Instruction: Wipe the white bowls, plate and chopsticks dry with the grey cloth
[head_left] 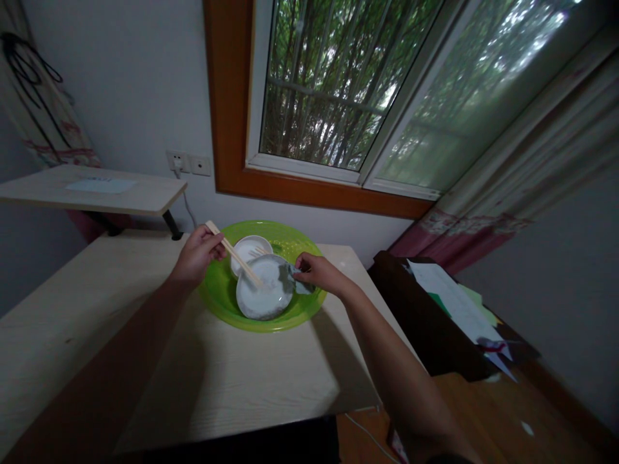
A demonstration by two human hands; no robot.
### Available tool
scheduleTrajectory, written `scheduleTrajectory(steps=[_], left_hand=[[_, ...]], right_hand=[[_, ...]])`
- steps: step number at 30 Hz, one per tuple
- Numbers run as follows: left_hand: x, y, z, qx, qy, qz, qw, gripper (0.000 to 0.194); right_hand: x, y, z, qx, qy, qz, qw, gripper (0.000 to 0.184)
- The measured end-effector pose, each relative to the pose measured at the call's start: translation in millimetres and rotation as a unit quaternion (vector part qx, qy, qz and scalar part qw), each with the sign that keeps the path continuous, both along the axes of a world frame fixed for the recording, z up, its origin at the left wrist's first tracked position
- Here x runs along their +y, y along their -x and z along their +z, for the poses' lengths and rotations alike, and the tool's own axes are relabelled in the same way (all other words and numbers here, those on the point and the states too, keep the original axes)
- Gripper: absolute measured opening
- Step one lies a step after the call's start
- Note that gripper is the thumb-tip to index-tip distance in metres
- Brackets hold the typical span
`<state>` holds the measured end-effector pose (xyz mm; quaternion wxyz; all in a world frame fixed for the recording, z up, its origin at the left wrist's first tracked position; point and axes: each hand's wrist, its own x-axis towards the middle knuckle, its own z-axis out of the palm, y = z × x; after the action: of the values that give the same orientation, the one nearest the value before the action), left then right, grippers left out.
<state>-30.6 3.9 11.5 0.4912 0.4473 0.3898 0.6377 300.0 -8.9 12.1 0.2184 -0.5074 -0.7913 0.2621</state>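
My left hand (199, 251) is closed around a pair of pale chopsticks (236, 256), which slant down to the right over a white plate (264, 299). Between the fingers of my right hand (316, 272) is a grey-green cloth (302, 283), hanging by the plate's right edge. The plate leans inside a green basin (271, 325), partly over a white bowl (249, 245). Pale prongs like a fork's (258, 251) show at the bowl; the rest of that piece is hidden.
The basin stands on a light wooden table (271, 380) below a window. A raised shelf (145, 196) with a paper on it is at the left. Dark furniture bearing papers (454, 296) stands to the right. Wall sockets (188, 163) are behind.
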Motion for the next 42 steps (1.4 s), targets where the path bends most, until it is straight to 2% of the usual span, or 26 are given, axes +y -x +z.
scheduleTrajectory(steps=[6, 9, 13, 18, 20, 22, 27, 32, 36, 38, 42], left_hand=[[-4, -6, 2.7, 0.116, -0.034, -0.031, 0.992, 0.029], [-9, -8, 7.9, 0.166, -0.054, -0.033, 0.984, 0.030], [-17, -8, 13.9, 0.214, -0.064, -0.059, 0.973, 0.029], [-20, -10, 16.9, 0.253, -0.068, -0.156, 0.952, 0.026], [-21, -13, 17.6, 0.253, -0.060, -0.188, 0.947, 0.025], [-22, -16, 18.1, 0.243, -0.053, -0.194, 0.949, 0.023], [-23, -14, 19.5, 0.226, -0.071, -0.107, 0.966, 0.016], [-14, -5, 24.8, 0.247, -0.161, -0.059, 0.954, 0.022], [-5, -1, 30.7, 0.165, -0.197, 0.069, 0.964, 0.028], [-2, 3, 32.8, 0.128, -0.214, 0.132, 0.960, 0.027], [6, 13, 34.0, 0.100, -0.248, 0.191, 0.944, 0.023]], right_hand=[[5, 2, -5.2, -0.129, -0.044, -0.019, 0.990, 0.020], [7, 2, -10.8, -0.163, -0.076, -0.021, 0.983, 0.021], [12, 0, -18.6, -0.116, -0.108, -0.007, 0.987, 0.026], [18, 1, -23.7, -0.013, -0.110, 0.005, 0.994, 0.025], [21, 4, -25.1, 0.002, -0.097, 0.001, 0.995, 0.027], [24, 8, -27.0, 0.006, -0.072, -0.002, 0.997, 0.031], [32, 20, -30.1, -0.020, -0.050, 0.028, 0.998, 0.038], [34, 28, -28.4, -0.088, -0.072, 0.038, 0.993, 0.030], [34, 30, -30.0, -0.094, -0.071, 0.026, 0.993, 0.026], [35, 30, -32.7, -0.089, -0.074, 0.024, 0.993, 0.027], [39, 30, -38.4, -0.079, -0.085, 0.020, 0.993, 0.024]])
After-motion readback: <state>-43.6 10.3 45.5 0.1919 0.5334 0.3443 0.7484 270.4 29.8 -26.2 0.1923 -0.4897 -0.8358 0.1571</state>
